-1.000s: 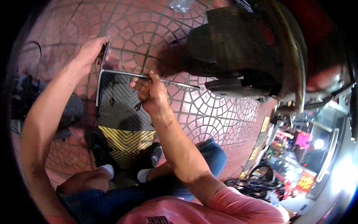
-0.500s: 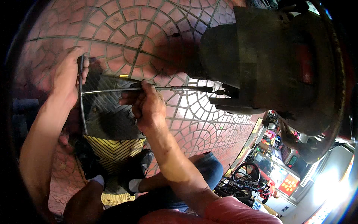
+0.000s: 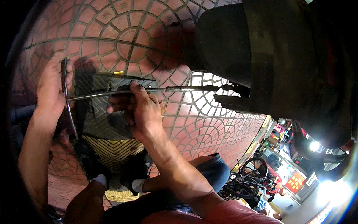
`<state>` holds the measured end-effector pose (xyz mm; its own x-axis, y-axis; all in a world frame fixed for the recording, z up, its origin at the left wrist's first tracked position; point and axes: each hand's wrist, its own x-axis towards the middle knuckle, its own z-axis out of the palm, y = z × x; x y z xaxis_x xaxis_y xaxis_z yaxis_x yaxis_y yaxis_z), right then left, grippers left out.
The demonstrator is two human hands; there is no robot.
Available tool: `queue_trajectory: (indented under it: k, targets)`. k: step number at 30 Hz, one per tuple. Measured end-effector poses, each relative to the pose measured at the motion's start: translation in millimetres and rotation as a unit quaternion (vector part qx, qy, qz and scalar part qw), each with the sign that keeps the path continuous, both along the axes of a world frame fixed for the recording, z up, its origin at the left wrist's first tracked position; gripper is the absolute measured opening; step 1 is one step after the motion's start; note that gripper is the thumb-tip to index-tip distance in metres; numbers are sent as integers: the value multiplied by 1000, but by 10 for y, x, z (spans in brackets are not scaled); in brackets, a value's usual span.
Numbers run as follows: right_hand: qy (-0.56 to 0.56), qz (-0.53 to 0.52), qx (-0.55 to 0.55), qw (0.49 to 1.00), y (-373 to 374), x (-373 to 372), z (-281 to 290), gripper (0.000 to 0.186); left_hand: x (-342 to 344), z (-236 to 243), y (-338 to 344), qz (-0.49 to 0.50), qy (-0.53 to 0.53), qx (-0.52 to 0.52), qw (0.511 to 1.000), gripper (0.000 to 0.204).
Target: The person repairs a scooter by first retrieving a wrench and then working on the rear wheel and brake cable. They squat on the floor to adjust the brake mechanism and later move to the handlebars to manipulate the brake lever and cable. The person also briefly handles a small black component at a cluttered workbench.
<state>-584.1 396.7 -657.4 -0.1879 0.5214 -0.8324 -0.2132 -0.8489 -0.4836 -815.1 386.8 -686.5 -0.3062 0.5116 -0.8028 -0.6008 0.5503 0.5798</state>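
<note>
A long metal T-handle wrench (image 3: pixel 112 93) lies crosswise in front of me. My left hand (image 3: pixel 55 84) is closed on its crossbar, fingers curled round the upper arm of the bar. With thumb and fingers my right hand (image 3: pixel 140 108) holds the middle of the shaft. The shaft's thicker far end reaches a small dark fitting (image 3: pixel 228 87) beside the underside of a dark vehicle (image 3: pixel 283 63), seemingly a scooter. Whether the socket sits fully on it I cannot tell.
Beneath my hands is a black and yellow ridged rubber ramp (image 3: pixel 112 149), my feet close by. Red patterned paving (image 3: pixel 130 41) surrounds it. A bicycle (image 3: pixel 248 179) stands at the lower right, near a brightly lit shop front (image 3: pixel 283 168). A bare bulb (image 3: pixel 315 145) glows nearby.
Both hands and the wrench's crossbar now appear farther left, and the view has shifted a little. The crossbar leans slightly more. Both hands keep their hold.
</note>
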Motion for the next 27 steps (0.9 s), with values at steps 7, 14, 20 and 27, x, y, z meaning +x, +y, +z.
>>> queue_trajectory:
  k: [7,14,20,27]
  targets:
    - [14,11,-23,1000,50,31,41,38,-22,-40,-27,2,7,28,1000,18]
    - [47,29,-3,998,-50,84,-4,37,-35,-47,-54,6,43,31,999,15]
    - [16,29,-3,999,-53,133,26,31,34,108,-114,-16,27,39,999,16]
    - [-44,-68,55,995,-101,240,-45,36,191,-106,-111,-107,15,-70,992,17]
